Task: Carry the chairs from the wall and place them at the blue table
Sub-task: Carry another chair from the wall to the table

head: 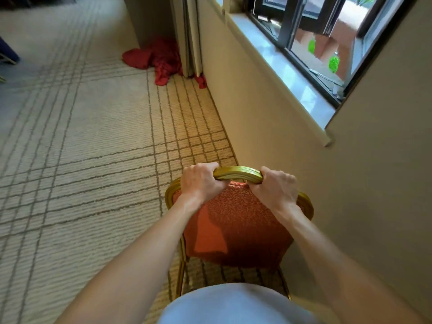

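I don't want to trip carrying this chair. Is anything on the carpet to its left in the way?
Nothing visible: the left hand and right hand grip the chair by its top rail; the carpet to its left is bare. A red cloth lies ahead by the wall. The blue table cannot be made out.

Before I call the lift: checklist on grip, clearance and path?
1. Left hand grip: ok, fingers curled round the chair's top rail.
2. Right hand grip: ok, curled round the same rail, hands apart.
3. Chair clear of the wall: cannot tell, its right edge sits close and the gap is hidden.
4. Carpet to the left: ok, nothing lying near the chair.
5. Straight ahead: not ok, a red cloth lies on the floor by the wall; steer round it.
6. Blue table located: cannot tell, not clearly in view.
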`<move>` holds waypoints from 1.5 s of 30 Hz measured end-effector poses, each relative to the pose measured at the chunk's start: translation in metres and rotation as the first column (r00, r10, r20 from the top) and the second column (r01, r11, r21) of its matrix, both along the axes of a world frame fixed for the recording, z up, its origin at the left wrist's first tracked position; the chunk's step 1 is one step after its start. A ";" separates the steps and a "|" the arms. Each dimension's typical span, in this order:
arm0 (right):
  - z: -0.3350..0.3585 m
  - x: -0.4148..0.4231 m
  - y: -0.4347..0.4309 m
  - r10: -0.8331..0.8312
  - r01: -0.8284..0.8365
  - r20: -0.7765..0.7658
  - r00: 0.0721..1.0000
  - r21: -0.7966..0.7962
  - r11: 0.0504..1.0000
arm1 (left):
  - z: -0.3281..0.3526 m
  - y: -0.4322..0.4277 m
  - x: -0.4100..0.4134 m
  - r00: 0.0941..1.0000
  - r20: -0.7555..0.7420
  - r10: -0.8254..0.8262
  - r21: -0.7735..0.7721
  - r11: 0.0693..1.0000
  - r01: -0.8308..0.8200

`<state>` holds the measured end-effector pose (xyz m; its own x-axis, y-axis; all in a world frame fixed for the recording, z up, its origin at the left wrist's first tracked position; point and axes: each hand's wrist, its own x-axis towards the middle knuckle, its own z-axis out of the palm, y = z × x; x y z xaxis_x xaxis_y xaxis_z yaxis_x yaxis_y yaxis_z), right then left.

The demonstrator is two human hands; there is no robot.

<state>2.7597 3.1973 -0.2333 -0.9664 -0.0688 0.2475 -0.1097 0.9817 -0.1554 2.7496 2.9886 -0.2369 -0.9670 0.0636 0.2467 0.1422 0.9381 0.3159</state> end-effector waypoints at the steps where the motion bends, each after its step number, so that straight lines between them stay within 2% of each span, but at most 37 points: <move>1: 0.000 0.000 -0.001 0.000 0.000 -0.006 1.000 -0.003 1.000 | 0.000 0.000 0.000 1.000 -0.012 -0.002 -0.007 1.000 0.002; 8: 0.005 -0.002 -0.005 -0.022 0.021 0.029 0.999 0.009 1.000 | 0.010 0.012 -0.001 0.998 0.051 0.046 -0.048 0.998 -0.043; 16: 0.003 -0.011 -0.010 0.022 -0.023 -0.006 1.000 -0.031 0.999 | 0.011 -0.006 -0.007 1.000 0.010 -0.029 -0.039 0.999 0.029; 22: 0.009 -0.032 -0.045 0.118 -0.121 -0.075 0.990 -0.031 0.992 | 0.014 -0.046 -0.010 0.999 -0.035 -0.011 -0.013 1.000 0.010; 29: 0.028 -0.075 -0.107 0.246 -0.251 -0.135 0.960 -0.019 0.968 | 0.023 -0.108 -0.025 0.988 -0.103 0.113 0.022 0.994 -0.111; 35: 0.045 -0.103 -0.158 0.268 -0.280 -0.151 0.951 -0.061 0.958 | 0.043 -0.159 -0.046 0.985 -0.117 0.130 0.080 0.989 -0.121; 45: 0.062 -0.160 -0.244 0.352 -0.365 -0.106 0.930 -0.147 0.919 | 0.062 -0.242 -0.086 0.965 -0.169 0.200 0.051 0.980 -0.194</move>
<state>2.5994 2.9532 -0.1715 -0.8622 -0.3599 0.3563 -0.4673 0.8368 -0.2854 2.6638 2.7463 -0.1744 -0.9022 -0.1355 0.4094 0.0106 0.9421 0.3351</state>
